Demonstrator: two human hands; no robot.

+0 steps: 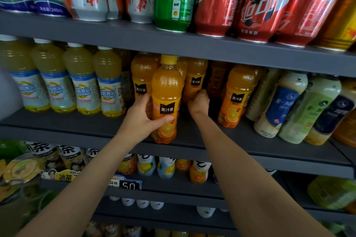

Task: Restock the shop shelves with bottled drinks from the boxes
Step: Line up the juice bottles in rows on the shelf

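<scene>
**Orange juice row being faced on middle shelf**

Shelving [173, 44] was the biggest thing in view: grey tiers, cans on top, bottles on the middle shelf [96, 121], more drinks on the tiers below. No boxes were visible.

Middle shelf, left to right: pale yellow bottles [81, 82], then orange juice bottles [194, 81], then a lone orange juice bottle [237, 96] standing apart to the right, then white and green bottles [289, 102] that appeared to lean right, possibly just lens distortion.

Front orange bottle [166, 100] stood upright near the shelf's front edge, ahead of its row.

Left hand [140, 119] gripped that front bottle low on the label, thumb across the front, fingers curled round the left side. Right hand [199, 102] reached deeper, fingers curled on an orange bottle behind the front one; couldn't tell how firm that grip was, fingertips were hidden.

Judged step: closing up the row and seating the front bottle.

Risks from here:
- Front bottle sat close to the lip. A pull or nudge outward could tip it off the shelf.
- Right hand worked in a tight gap. Pushing back there could knock over bottles behind.
- Dark gap between the row and the lone bottle left bottles unsupported on that side; a sideways shove could topple one into it.
</scene>
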